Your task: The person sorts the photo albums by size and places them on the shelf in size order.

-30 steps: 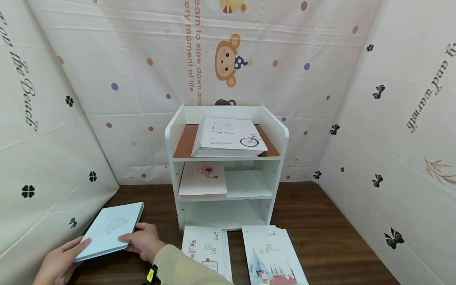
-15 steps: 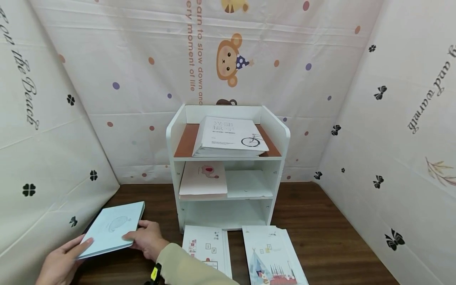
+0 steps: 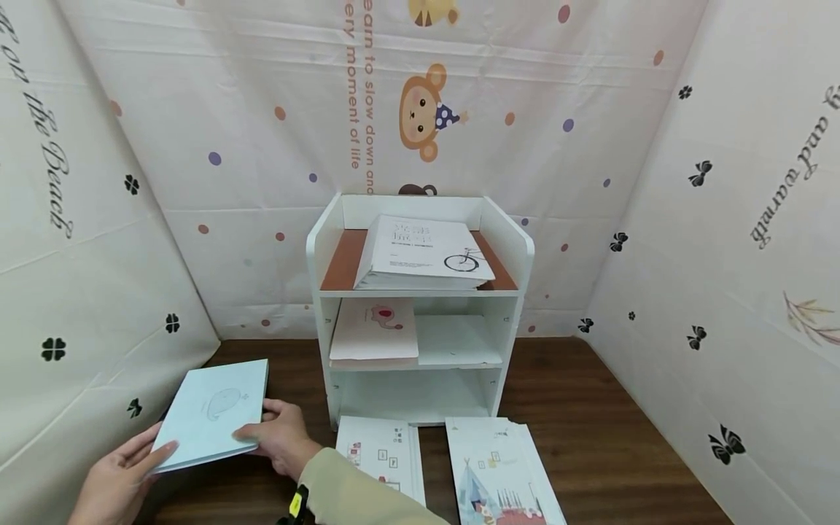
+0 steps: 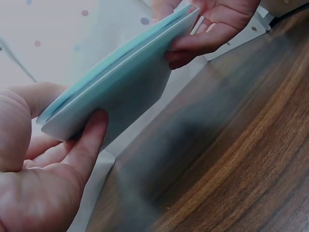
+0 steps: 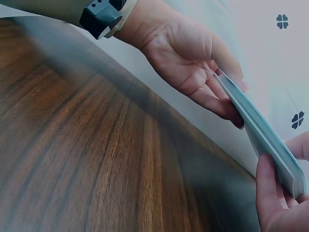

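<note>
A light blue notebook (image 3: 213, 412) with a whale drawing on its cover is held tilted above the left end of the table. My left hand (image 3: 121, 470) grips its lower left edge, thumb on the cover. At its right edge, my right hand (image 3: 282, 437) pinches it, thumb on top and fingers beneath. In the left wrist view the notebook (image 4: 130, 72) shows its edge and underside, raised off the wood. The right wrist view shows the notebook (image 5: 260, 133) between both hands, its covers almost closed together.
A white shelf (image 3: 420, 293) stands mid-table. It bears a thick white book stack (image 3: 426, 251) on top and a pink notebook (image 3: 374, 332) on the middle level. Two illustrated books (image 3: 502, 474) lie before it. Cloth walls (image 3: 249, 182) enclose the wooden table (image 3: 610, 437).
Both hands have moved slightly right with the light blue notebook. Its far edge has risen, so the cover faces the head camera more. The shelf and the other books stay put.
</note>
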`<state>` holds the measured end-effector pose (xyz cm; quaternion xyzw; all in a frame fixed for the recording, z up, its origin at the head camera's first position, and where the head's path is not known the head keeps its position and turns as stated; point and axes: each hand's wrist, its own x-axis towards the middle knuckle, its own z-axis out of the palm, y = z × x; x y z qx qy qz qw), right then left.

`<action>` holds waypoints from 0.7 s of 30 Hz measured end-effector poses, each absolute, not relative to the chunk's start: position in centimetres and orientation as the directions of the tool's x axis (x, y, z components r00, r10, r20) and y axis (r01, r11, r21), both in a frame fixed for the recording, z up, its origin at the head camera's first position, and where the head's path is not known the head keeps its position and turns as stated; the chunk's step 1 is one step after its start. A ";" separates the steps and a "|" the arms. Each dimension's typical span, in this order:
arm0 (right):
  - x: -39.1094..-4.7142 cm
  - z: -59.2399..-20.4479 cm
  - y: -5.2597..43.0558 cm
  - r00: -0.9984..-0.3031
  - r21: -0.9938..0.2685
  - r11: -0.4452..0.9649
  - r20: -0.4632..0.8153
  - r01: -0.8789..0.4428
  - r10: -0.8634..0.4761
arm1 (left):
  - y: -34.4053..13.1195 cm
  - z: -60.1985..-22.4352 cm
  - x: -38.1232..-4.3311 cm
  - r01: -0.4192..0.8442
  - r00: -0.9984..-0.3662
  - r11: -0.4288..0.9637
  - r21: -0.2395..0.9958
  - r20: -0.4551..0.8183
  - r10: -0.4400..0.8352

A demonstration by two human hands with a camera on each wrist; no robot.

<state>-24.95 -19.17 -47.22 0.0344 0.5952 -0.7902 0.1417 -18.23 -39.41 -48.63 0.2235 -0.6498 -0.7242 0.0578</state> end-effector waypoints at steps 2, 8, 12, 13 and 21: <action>-25.0 -47.1 -18.8 -0.955 -0.928 -0.256 -0.224 0.269 -0.192 | -39.1 -48.5 -18.1 -0.181 -0.908 -0.154 0.971 -0.225 -0.353; -25.1 -46.6 -17.5 -0.947 -0.925 -0.265 -0.209 0.272 -0.243 | -38.2 -48.2 -17.6 -0.097 -0.935 -0.171 0.980 -0.149 -0.323; -25.1 -46.1 -16.8 -0.940 -0.921 -0.277 -0.193 0.272 -0.281 | -37.8 -47.9 -17.4 -0.042 -0.948 -0.178 0.983 -0.095 -0.303; -25.1 -45.9 -16.6 -0.940 -0.920 -0.282 -0.190 0.272 -0.285 | -37.7 -47.8 -17.3 -0.035 -0.950 -0.179 0.983 -0.089 -0.299; -24.9 -44.9 -15.6 -0.941 -0.927 -0.278 -0.167 0.252 -0.295 | -37.0 -47.1 -16.8 -0.017 -0.947 -0.175 0.984 -0.072 -0.314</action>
